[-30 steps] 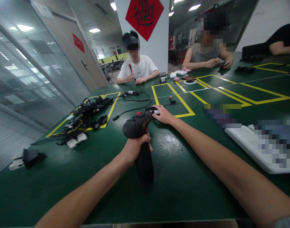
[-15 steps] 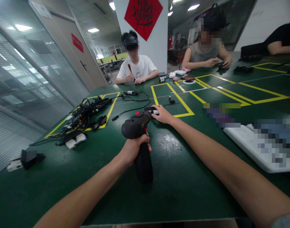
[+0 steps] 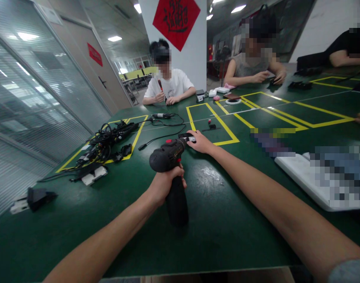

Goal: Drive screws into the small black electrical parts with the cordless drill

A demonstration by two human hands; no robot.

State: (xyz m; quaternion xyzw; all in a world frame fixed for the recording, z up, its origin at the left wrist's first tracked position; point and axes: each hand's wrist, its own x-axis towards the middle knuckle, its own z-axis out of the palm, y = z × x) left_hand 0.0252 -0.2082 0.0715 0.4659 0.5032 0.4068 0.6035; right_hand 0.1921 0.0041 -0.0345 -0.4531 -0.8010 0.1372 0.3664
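A black cordless drill point(image 3: 167, 156) with red accents is gripped at its handle by my left hand point(image 3: 165, 184), fingers wrapped round it. Its chuck points forward and to the right, close to my right hand point(image 3: 199, 142). The fingers of my right hand close on a small black and white part point(image 3: 189, 137) at the drill's front end, partly hidden by the chuck and the fingers. Whether the drill's tip touches that part I cannot tell. Beyond my right hand, a small black piece point(image 3: 212, 126) lies inside a yellow taped rectangle.
Tangled black cables point(image 3: 109, 141) cover the table's left side, with a black and white device point(image 3: 94, 173) in front of them. A white tray point(image 3: 300, 182) stands at the right. Across the green table point(image 3: 227, 243) sit a person in white point(image 3: 169, 84) holding a screwdriver and other people.
The whole view has shifted very slightly. Both hands, the drill and the small part keep nearly the same positions relative to each other.
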